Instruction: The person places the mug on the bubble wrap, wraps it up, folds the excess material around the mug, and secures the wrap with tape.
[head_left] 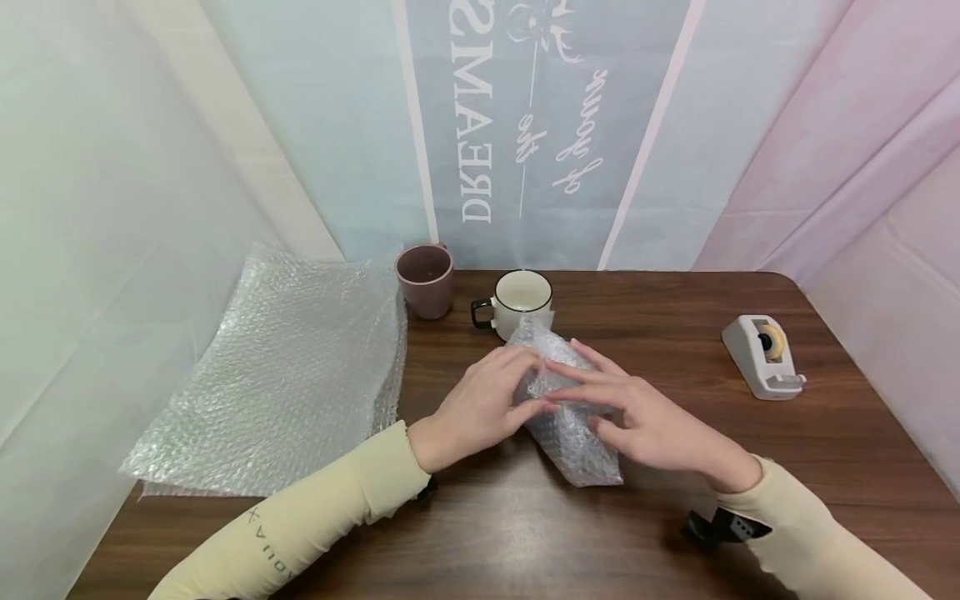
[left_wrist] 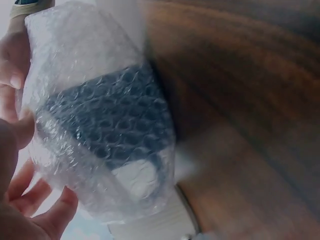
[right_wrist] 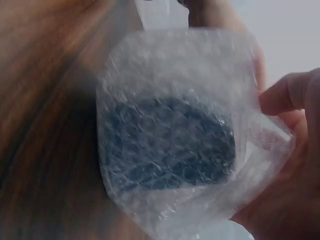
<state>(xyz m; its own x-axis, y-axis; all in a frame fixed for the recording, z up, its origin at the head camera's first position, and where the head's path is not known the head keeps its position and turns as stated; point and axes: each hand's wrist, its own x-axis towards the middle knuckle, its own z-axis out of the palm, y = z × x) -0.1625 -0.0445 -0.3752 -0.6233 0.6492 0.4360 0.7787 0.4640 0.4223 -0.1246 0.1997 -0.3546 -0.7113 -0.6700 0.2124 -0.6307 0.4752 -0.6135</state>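
Note:
A bundle of bubble wrap (head_left: 577,442) sits on the table between the hands. A dark blue thing (left_wrist: 110,115) shows through the plastic; the bubbles blur its shape. From the left, my left hand (head_left: 487,396) grips the bundle's top with bent fingers and thumb. On the other side my right hand (head_left: 652,417) lays its fairly straight fingers across the top, their tips near the left thumb. In the right wrist view the wrapped bundle (right_wrist: 165,65) has a loose fold at the right hand. Just behind stands a white mug (head_left: 522,300) with a black rim and handle.
Bubble wrap sheets (head_left: 292,367) lie flat at the left. A mauve cup (head_left: 426,283) stands at the back beside them. Toward the right edge is a white tape dispenser (head_left: 765,358) on the brown table (head_left: 480,533). Curtain-like cloth (head_left: 360,125) hangs around the table.

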